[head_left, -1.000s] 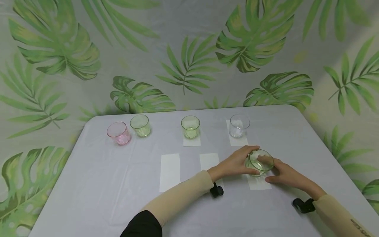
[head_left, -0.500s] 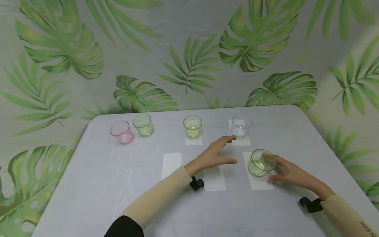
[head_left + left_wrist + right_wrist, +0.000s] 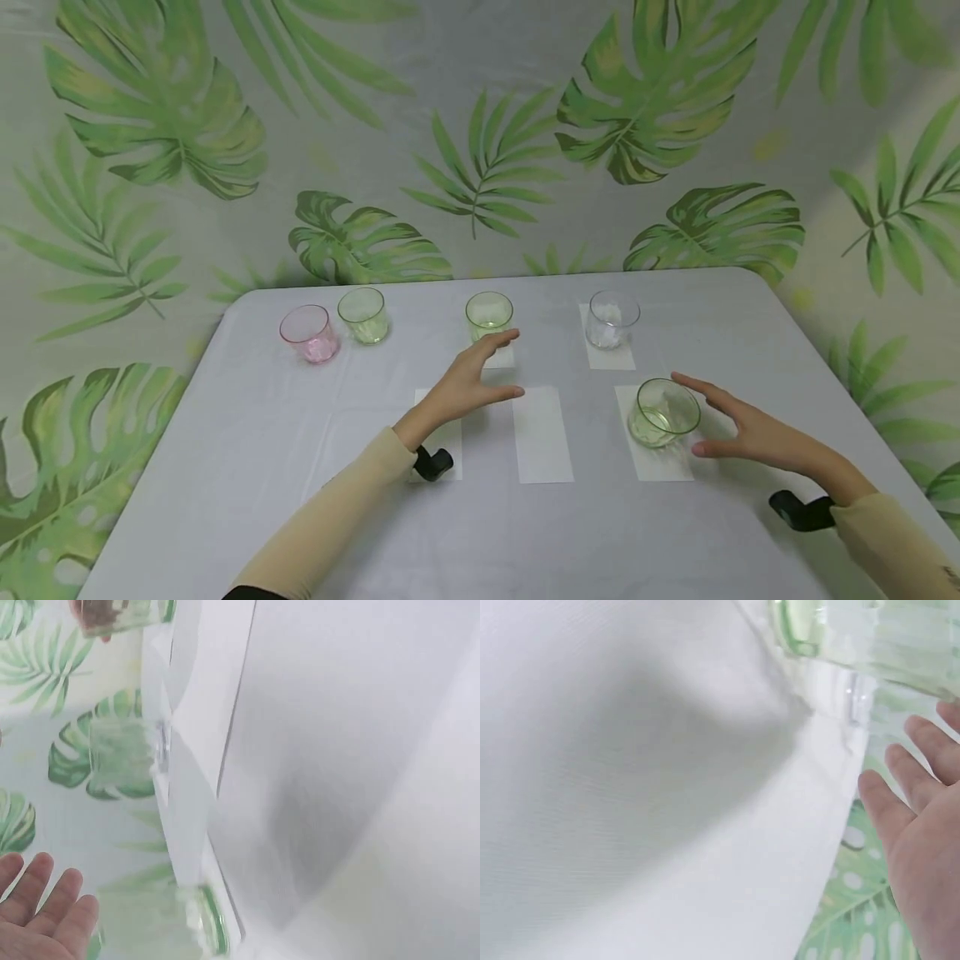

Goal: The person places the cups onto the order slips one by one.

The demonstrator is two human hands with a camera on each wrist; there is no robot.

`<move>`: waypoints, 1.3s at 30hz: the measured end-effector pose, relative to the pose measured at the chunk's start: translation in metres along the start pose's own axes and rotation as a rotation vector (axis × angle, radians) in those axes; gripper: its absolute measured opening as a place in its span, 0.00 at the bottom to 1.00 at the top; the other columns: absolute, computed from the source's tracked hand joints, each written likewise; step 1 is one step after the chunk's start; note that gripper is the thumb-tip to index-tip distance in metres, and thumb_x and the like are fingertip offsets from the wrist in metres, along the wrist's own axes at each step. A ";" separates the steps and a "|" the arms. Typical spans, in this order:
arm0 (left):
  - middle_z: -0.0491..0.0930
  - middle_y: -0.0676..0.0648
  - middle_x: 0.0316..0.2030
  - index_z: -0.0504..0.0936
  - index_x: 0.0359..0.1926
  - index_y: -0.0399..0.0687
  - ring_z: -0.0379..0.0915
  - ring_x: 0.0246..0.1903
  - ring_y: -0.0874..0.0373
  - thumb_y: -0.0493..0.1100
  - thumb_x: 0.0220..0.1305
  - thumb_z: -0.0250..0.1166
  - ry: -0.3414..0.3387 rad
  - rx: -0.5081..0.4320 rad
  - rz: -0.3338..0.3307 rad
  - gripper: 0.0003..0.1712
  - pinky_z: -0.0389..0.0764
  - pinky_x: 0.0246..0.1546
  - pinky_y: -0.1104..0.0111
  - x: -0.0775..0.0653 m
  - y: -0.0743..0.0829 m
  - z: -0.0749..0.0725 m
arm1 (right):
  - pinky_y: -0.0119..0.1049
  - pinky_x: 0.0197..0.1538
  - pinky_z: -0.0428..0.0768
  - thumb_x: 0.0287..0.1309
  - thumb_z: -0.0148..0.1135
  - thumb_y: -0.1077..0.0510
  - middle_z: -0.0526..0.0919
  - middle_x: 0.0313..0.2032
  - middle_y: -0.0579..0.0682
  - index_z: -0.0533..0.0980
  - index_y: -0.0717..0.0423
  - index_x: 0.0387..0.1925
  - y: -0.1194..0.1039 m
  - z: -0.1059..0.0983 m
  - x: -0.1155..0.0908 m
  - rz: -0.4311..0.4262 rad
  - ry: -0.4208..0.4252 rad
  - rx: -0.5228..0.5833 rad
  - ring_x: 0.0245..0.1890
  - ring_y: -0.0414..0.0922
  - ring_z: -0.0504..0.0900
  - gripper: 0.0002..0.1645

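Note:
A green glass cup [image 3: 656,421] stands upright on a white paper strip [image 3: 663,467] at the right front of the table. Just right of it, my right hand [image 3: 765,437] is spread with thumb and fingers apart, holding nothing; the right wrist view shows its fingers [image 3: 911,776] straight near the cup. My left hand [image 3: 453,387] hovers with spread fingers over the left front paper strip [image 3: 423,404], empty. Beyond its fingertips a second green glass cup [image 3: 487,312] stands at the back middle, partly hidden by that hand.
At the back right a clear glass cup [image 3: 611,325] stands on a paper strip [image 3: 611,360]. A pink glass cup [image 3: 315,337] and another green glass cup [image 3: 365,317] stand at the back left of the table [image 3: 300,450]. One paper strip [image 3: 542,437] lies at front centre.
Both hands were around the front green cup a second ago. My left hand has released it and moved left; my right hand has drawn slightly back to the right. The cup stays on its strip.

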State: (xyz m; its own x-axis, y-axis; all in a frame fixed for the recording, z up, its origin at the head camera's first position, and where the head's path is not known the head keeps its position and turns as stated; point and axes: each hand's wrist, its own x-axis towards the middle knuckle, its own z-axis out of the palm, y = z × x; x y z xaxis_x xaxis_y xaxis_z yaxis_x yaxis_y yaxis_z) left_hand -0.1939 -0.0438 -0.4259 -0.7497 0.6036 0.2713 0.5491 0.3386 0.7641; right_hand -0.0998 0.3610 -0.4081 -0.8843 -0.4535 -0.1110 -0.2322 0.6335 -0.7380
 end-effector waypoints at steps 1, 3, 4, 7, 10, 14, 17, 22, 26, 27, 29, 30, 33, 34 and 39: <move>0.63 0.49 0.67 0.59 0.71 0.45 0.59 0.64 0.54 0.47 0.56 0.72 0.016 0.000 -0.002 0.47 0.65 0.63 0.57 -0.003 -0.002 -0.005 | 0.76 0.51 0.58 0.56 0.68 0.57 0.49 0.70 0.63 0.49 0.45 0.75 -0.001 -0.001 0.000 0.001 0.001 0.002 0.63 0.76 0.50 0.52; 0.63 0.47 0.67 0.59 0.71 0.44 0.59 0.65 0.53 0.46 0.55 0.73 0.049 -0.006 -0.001 0.46 0.65 0.63 0.56 -0.009 -0.005 -0.015 | 0.76 0.51 0.57 0.55 0.68 0.58 0.49 0.71 0.63 0.49 0.45 0.75 -0.004 -0.002 0.001 -0.008 -0.003 0.013 0.64 0.76 0.49 0.52; 0.63 0.47 0.67 0.60 0.71 0.43 0.59 0.65 0.52 0.45 0.55 0.73 0.066 -0.009 -0.001 0.46 0.64 0.64 0.56 -0.013 -0.006 -0.021 | 0.76 0.51 0.57 0.55 0.68 0.59 0.49 0.71 0.63 0.48 0.45 0.75 -0.006 -0.003 0.002 -0.011 -0.005 0.016 0.64 0.76 0.49 0.52; 0.63 0.45 0.66 0.60 0.70 0.41 0.59 0.65 0.50 0.43 0.55 0.73 0.120 -0.005 0.004 0.46 0.63 0.65 0.57 -0.022 -0.011 -0.036 | 0.77 0.51 0.56 0.55 0.68 0.59 0.48 0.71 0.63 0.48 0.44 0.75 -0.012 -0.004 0.003 -0.016 -0.008 0.025 0.64 0.76 0.48 0.52; 0.64 0.42 0.66 0.61 0.69 0.39 0.59 0.65 0.49 0.40 0.53 0.74 0.177 -0.001 0.004 0.46 0.63 0.65 0.57 -0.031 -0.016 -0.053 | 0.77 0.52 0.55 0.56 0.68 0.58 0.48 0.71 0.61 0.49 0.43 0.75 -0.018 -0.005 0.006 -0.021 -0.007 0.025 0.65 0.75 0.47 0.52; 0.63 0.39 0.66 0.61 0.69 0.37 0.58 0.65 0.45 0.36 0.51 0.74 0.246 0.019 -0.013 0.47 0.61 0.65 0.54 -0.044 -0.021 -0.075 | 0.76 0.54 0.54 0.55 0.68 0.57 0.48 0.72 0.59 0.49 0.43 0.75 -0.026 -0.005 0.012 -0.036 0.000 0.021 0.66 0.72 0.46 0.52; 0.63 0.39 0.66 0.61 0.69 0.37 0.58 0.65 0.45 0.37 0.52 0.74 0.284 0.063 -0.048 0.46 0.61 0.66 0.54 -0.054 -0.024 -0.093 | 0.75 0.55 0.55 0.55 0.69 0.56 0.49 0.72 0.58 0.50 0.43 0.75 -0.031 -0.004 0.017 -0.045 0.002 0.015 0.69 0.64 0.46 0.52; 0.63 0.41 0.66 0.61 0.69 0.39 0.57 0.65 0.47 0.38 0.54 0.73 0.340 0.130 -0.111 0.45 0.60 0.66 0.55 -0.071 -0.030 -0.121 | 0.71 0.56 0.59 0.56 0.68 0.56 0.50 0.72 0.55 0.50 0.40 0.74 -0.037 0.000 0.027 -0.051 0.004 0.004 0.70 0.48 0.48 0.51; 0.63 0.40 0.66 0.61 0.69 0.38 0.56 0.65 0.45 0.38 0.53 0.73 0.389 0.170 -0.148 0.45 0.60 0.66 0.54 -0.085 -0.037 -0.140 | 0.72 0.57 0.58 0.56 0.68 0.55 0.49 0.72 0.55 0.50 0.40 0.74 -0.043 0.004 0.035 -0.064 -0.009 0.004 0.69 0.59 0.48 0.51; 0.63 0.40 0.66 0.61 0.69 0.38 0.57 0.65 0.44 0.38 0.53 0.73 0.402 0.180 -0.159 0.45 0.60 0.66 0.54 -0.088 -0.039 -0.145 | 0.72 0.57 0.57 0.56 0.68 0.55 0.49 0.72 0.55 0.50 0.39 0.74 -0.045 0.005 0.037 -0.066 -0.013 0.005 0.69 0.61 0.48 0.51; 0.63 0.39 0.66 0.61 0.69 0.39 0.57 0.65 0.42 0.38 0.53 0.74 0.425 0.196 -0.190 0.46 0.60 0.65 0.51 -0.095 -0.043 -0.153 | 0.73 0.57 0.57 0.57 0.67 0.54 0.48 0.73 0.55 0.50 0.39 0.74 -0.048 0.007 0.041 -0.071 -0.020 0.005 0.69 0.63 0.48 0.51; 0.63 0.39 0.66 0.61 0.70 0.39 0.57 0.65 0.41 0.38 0.53 0.73 0.435 0.202 -0.206 0.46 0.60 0.64 0.49 -0.099 -0.045 -0.156 | 0.73 0.57 0.56 0.57 0.67 0.54 0.48 0.73 0.54 0.50 0.38 0.74 -0.050 0.008 0.043 -0.073 -0.023 0.004 0.69 0.63 0.48 0.50; 0.62 0.39 0.66 0.60 0.70 0.41 0.56 0.64 0.37 0.38 0.53 0.73 0.458 0.219 -0.252 0.46 0.60 0.62 0.44 -0.108 -0.051 -0.166 | 0.74 0.57 0.56 0.57 0.68 0.54 0.48 0.73 0.54 0.50 0.39 0.74 -0.054 0.012 0.049 -0.083 -0.027 0.006 0.70 0.62 0.47 0.50; 0.62 0.38 0.66 0.60 0.70 0.41 0.56 0.64 0.36 0.37 0.53 0.73 0.463 0.224 -0.262 0.46 0.60 0.62 0.43 -0.111 -0.052 -0.169 | 0.73 0.58 0.55 0.56 0.68 0.53 0.48 0.73 0.55 0.51 0.39 0.74 -0.055 0.014 0.051 -0.089 -0.029 0.005 0.70 0.62 0.47 0.50; 0.61 0.36 0.66 0.59 0.71 0.41 0.54 0.65 0.37 0.39 0.54 0.73 0.500 0.248 -0.300 0.46 0.57 0.63 0.41 -0.124 -0.060 -0.179 | 0.73 0.59 0.55 0.57 0.68 0.52 0.49 0.73 0.54 0.50 0.40 0.74 -0.062 0.021 0.060 -0.122 -0.043 -0.004 0.70 0.62 0.46 0.50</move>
State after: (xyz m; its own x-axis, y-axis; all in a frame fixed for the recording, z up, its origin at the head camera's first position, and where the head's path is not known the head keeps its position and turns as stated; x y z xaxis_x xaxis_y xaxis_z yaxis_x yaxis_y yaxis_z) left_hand -0.2002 -0.2681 -0.4009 -0.9335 0.0667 0.3523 0.3123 0.6339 0.7076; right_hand -0.1297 0.2812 -0.3834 -0.8312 -0.5539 -0.0488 -0.3389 0.5742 -0.7453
